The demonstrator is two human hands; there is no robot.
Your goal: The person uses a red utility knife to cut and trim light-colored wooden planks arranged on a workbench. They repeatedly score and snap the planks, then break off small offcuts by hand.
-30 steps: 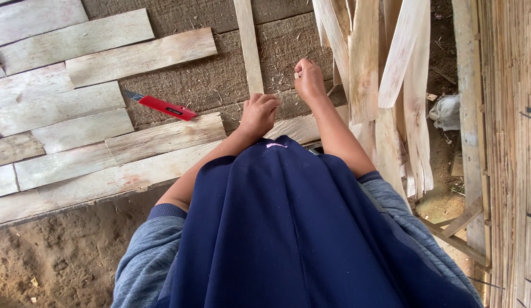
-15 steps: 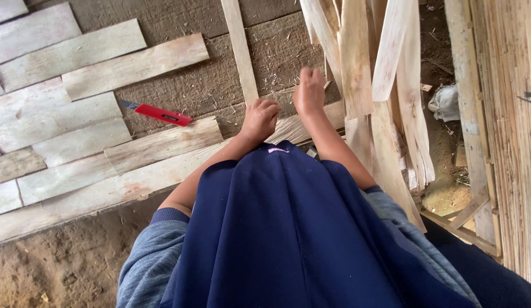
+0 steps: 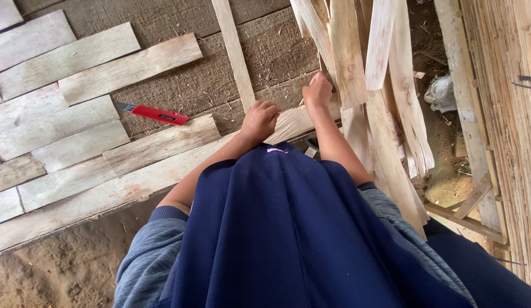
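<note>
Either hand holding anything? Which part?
Left hand rests on the lower end of a narrow wood strip; right hand touches leaning slats. Closed grip can't be told.

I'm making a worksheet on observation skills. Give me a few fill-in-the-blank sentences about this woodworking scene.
1. The utility knife lying on the boards has a ____ handle.
2. The left hand rests on a pale wooden ____.
3. The right hand touches the leaning wooden slats, which stand on the person's ____ side.

Missing words: red; board; right
</note>
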